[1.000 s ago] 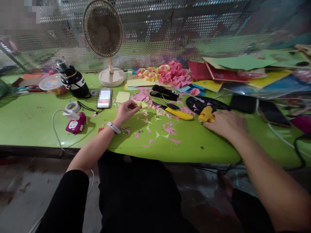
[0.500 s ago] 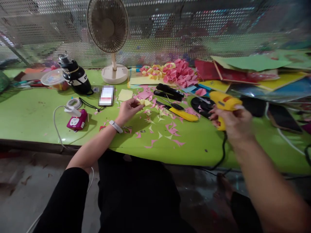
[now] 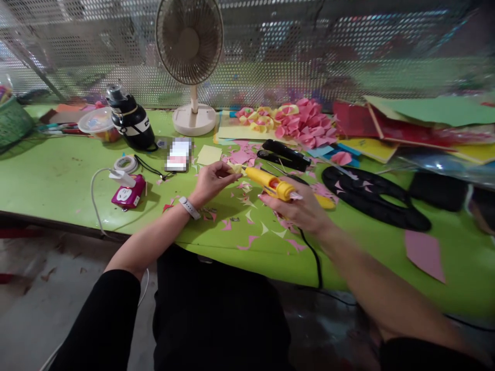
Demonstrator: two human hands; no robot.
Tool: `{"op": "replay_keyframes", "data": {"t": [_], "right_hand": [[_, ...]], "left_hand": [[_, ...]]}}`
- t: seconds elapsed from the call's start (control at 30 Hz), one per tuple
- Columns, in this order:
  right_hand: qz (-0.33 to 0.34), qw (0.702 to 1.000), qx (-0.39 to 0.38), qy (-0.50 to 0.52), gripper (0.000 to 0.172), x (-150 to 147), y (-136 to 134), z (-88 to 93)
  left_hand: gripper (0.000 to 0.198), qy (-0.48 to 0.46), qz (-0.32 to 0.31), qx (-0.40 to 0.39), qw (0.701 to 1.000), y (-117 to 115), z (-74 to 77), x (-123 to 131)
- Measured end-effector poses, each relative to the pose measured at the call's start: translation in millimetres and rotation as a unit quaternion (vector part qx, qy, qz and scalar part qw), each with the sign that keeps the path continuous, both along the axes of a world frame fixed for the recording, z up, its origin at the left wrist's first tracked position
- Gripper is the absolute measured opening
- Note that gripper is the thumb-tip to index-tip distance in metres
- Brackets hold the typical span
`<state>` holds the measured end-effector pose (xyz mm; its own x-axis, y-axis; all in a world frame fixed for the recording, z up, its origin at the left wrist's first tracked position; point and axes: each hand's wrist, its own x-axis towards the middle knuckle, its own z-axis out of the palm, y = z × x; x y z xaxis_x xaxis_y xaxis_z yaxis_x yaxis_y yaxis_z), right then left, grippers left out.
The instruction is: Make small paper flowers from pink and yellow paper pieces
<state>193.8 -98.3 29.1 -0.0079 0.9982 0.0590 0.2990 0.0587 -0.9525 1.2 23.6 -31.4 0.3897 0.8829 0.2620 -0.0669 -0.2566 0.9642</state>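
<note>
Between thumb and fingers, my left hand (image 3: 214, 180) pinches a small piece of yellow paper (image 3: 235, 168). My right hand (image 3: 297, 206) is wrapped round a yellow hot glue gun (image 3: 268, 181), its nozzle pointing left at the yellow paper; whether the tip touches it I cannot tell. A black cord hangs from the gun over the table's front edge. Pink and yellow paper scraps (image 3: 251, 241) lie scattered below both hands. Behind the gun are a black stapler (image 3: 284, 154) and a yellow-handled tool (image 3: 325, 202), partly hidden by my right hand. A yellow paper stack (image 3: 209, 154) lies beyond my left hand.
Folded pink paper flowers (image 3: 309, 123) are heaped at the back, near a fan (image 3: 193, 119). To the left stand a black bottle (image 3: 133, 126), a phone (image 3: 178, 154) and a magenta power adapter (image 3: 129, 195). A black palette-shaped tray (image 3: 371, 198) and coloured sheets (image 3: 433, 113) lie right.
My right hand has brought the glue gun leftward from over the black tray to the yellow paper in my left hand. A pink sheet now shows at the right. The view has shifted slightly.
</note>
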Motion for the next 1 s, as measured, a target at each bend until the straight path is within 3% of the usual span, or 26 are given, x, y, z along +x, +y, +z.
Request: {"op": "replay_keyframes", "data": {"t": [0.6,1.0], "right_hand": [[0.003,0.998,0.024,-0.049,0.034,10.1,1.7,-15.7],[0.004,0.997,0.009,-0.071,0.035,8.3,-1.0,-14.0]], "left_hand": [[0.042,0.003,-0.008,0.028,1.0,-6.2,2.6,1.1],[0.04,0.035,0.004,0.079,0.996,-7.2,1.6,0.0]]}}
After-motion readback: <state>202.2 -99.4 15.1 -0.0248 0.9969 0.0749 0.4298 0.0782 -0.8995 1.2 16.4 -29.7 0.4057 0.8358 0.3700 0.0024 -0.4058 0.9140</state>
